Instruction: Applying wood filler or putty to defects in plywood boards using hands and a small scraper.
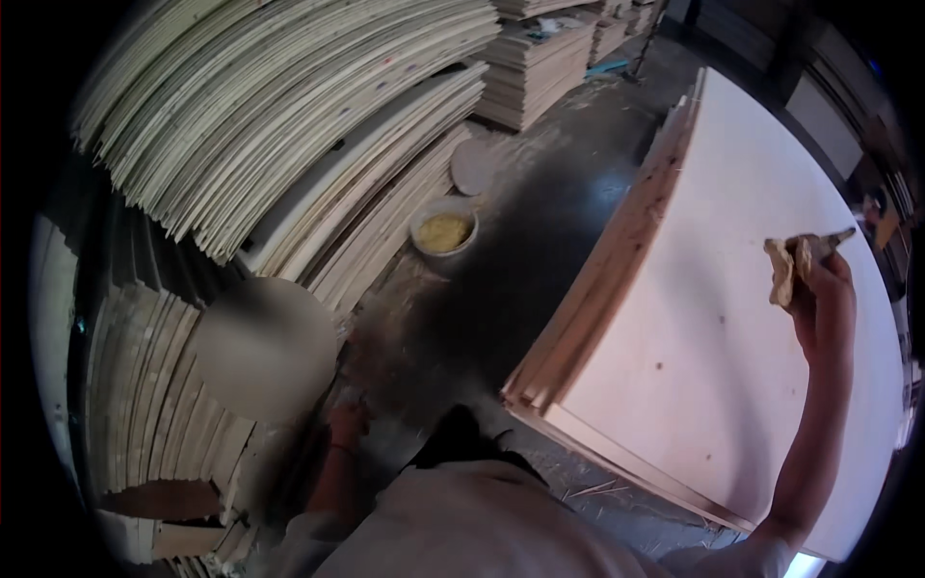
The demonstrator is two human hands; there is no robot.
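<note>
My right hand (821, 294) is raised over the pale plywood sheet (665, 376) on top of the stack at the right. Its fingers are closed round a putty knife (785, 270) caked with yellowish paste, and a thin end sticks out past the hand. Down at the left, my left hand (347, 424) hangs low beside the stacked boards, away from the plywood. Its fingers look curled, with nothing seen in them, though the area is dim. A white bucket (445, 231) of yellow paste stands on the floor ahead, with a round lid (473, 167) beyond it.
Tall piles of thin boards (289, 106) line the left side, and another board stack (535, 67) stands farther back. A dark floor aisle (520, 250) runs between them and the plywood stack. A round blurred patch (267, 349) hides part of the left side.
</note>
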